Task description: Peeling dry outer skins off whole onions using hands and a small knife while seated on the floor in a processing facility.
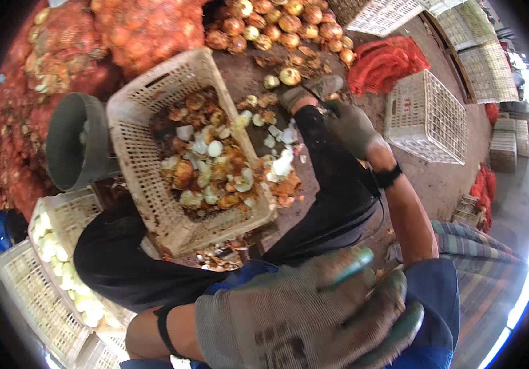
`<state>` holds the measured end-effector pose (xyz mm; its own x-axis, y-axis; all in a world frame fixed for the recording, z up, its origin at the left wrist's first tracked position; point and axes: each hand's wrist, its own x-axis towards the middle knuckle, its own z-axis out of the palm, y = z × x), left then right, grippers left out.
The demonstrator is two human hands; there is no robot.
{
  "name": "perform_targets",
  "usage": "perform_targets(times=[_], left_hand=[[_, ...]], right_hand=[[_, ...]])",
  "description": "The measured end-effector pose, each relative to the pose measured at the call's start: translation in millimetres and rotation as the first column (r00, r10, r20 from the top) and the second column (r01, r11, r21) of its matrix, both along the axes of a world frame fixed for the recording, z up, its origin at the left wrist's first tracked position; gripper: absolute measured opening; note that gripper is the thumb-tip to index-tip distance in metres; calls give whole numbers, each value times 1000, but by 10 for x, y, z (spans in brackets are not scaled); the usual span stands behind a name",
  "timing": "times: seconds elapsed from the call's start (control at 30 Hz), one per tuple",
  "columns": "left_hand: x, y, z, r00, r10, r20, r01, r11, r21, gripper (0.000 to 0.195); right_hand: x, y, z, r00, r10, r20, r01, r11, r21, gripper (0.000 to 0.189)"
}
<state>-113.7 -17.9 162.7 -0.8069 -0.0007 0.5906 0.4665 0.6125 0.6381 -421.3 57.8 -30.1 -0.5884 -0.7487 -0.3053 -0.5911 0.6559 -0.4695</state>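
Observation:
My left hand (310, 313), in a grey knit glove with worn green fingertips, is close to the camera over my lap. Its fingers are apart and nothing shows in them. Beside my knee, my right hand (350, 127), gloved too, curls around a thin dark tool (311, 93); blur hides what kind it is. Between my legs a white plastic crate (141, 193) leans at a tilt. Inside it lie onion skins and trimmings (213, 170), with pale peeled pieces among them. More onion scraps (282, 166) litter the floor at the crate's right side.
Unpeeled onions (290, 24) are heaped ahead, near a crumpled red mesh sack (389, 64). Full onion sacks (149, 32) and a grey bucket (100, 143) stand left. Peeled onions (59, 258) fill a crate beside my leg. Another white crate (426, 117) sits right.

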Motion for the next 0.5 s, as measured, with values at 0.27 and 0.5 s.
perform_targets(times=[0.27, 0.5], left_hand=[[-303, -68, -369, 999, 45, -30, -36, 963, 266, 48], [-280, -407, -705, 965, -29, 262, 6, 996, 90, 80]], right_hand=[[-1326, -371, -1584, 828, 421, -371, -294, 889, 352, 39], [-1444, -1114, -1960, 848, 443, -292, -246, 815, 524, 25]])
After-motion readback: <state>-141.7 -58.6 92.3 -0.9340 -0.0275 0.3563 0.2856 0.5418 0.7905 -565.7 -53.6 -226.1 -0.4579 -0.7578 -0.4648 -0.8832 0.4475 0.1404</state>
